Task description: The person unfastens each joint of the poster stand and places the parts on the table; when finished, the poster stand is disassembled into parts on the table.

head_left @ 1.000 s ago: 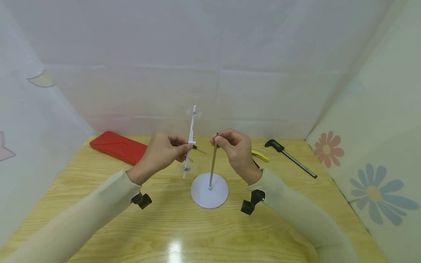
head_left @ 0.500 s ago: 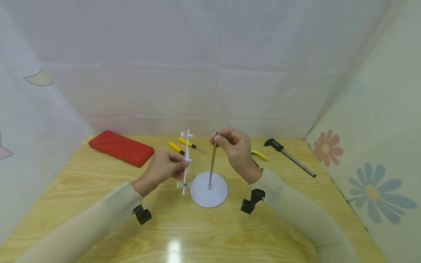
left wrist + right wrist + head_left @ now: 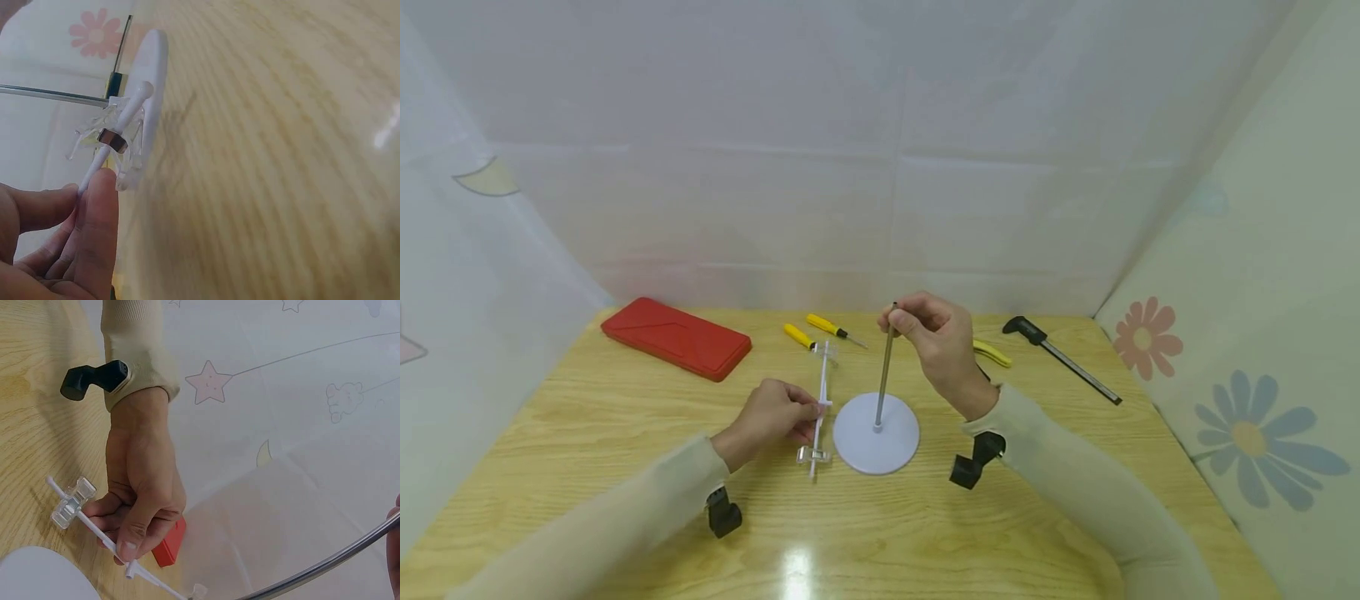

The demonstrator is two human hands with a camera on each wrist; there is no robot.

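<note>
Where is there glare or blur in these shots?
Head view: a bright glare patch on the table near the bottom edge, otherwise sharp. Left wrist view: the tabletop is smeared and soft, and the left hand is close and blurred. Right wrist view: fairly sharp.

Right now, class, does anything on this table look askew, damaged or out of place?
Nothing looks damaged or spilled. The metal rod leans slightly in its round white base, steadied by the right hand. The left hand holds the white clip rod beside it.

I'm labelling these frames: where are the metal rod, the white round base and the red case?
metal rod [image 3: 884,375], head view, mid shaft.
white round base [image 3: 895,437], head view, bare right part of the disc.
red case [image 3: 676,337], head view, middle of lid.
</note>
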